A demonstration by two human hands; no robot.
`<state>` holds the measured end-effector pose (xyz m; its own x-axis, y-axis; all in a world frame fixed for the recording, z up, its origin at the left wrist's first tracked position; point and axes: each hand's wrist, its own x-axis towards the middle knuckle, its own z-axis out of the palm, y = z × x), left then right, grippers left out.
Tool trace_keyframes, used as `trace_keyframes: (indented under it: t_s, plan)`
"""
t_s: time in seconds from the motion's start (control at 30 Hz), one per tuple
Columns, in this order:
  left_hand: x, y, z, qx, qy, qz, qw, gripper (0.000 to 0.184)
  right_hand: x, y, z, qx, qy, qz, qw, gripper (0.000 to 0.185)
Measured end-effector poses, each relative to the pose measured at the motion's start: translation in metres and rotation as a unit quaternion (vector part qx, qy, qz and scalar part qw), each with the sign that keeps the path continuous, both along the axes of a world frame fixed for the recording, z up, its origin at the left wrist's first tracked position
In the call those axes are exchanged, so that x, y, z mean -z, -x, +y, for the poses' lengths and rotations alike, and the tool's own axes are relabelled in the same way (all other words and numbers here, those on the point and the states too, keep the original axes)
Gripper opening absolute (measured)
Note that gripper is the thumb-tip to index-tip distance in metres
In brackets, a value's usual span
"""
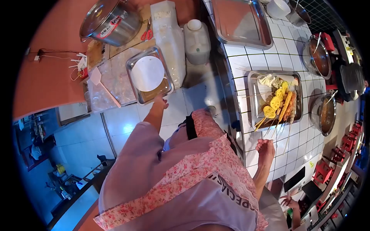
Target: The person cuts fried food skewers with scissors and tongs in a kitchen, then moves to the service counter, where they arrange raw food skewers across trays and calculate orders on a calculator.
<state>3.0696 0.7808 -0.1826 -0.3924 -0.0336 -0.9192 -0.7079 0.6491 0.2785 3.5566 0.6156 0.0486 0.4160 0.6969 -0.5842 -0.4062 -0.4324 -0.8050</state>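
Clock places are read from the middle of the view. At ten o'clock the left hand (161,102) reaches to the lower edge of a small tray (154,94), its fingers loosely bent; whether it grips the rim, I cannot tell. In that tray lies a white disc (147,73), and the tray rests on a plastic sheet (115,71). A pale paddle (104,86) lies on the sheet at the tray's eight o'clock side. Scissors (147,34) with red handles lie at eleven o'clock, beside a steel pot (113,25); a white jug (197,44) stands at twelve.

Near four o'clock the right hand (265,148) is half curled just beside the stick ends of the skewers (286,106); I cannot tell if it touches or holds a stick. The skewers lie, tips out over the rim, in the steel skewer tray (257,113) near three o'clock, on the white-tiled counter (300,143). A large tray (243,21) sits at one o'clock, and two sauce bowls (323,115) at two and three. Another person's hand (289,202) shows past four o'clock.
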Motion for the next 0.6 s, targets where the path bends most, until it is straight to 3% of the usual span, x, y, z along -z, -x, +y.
trace_keyframes:
  t_s: [0.17, 0.6]
  plan:
    - [0.107, 0.064, -0.035, -0.030, -0.188, -0.109, 0.976, 0.041, 0.006, -0.011, 0.002, 0.003, 0.025, -0.033, 0.999, 0.027]
    - [0.069, 0.060, 0.015, 0.209, -0.146, -0.062, 0.965, 0.040, 0.000, -0.028, -0.029, 0.124, 0.024, -0.042, 0.991, 0.026]
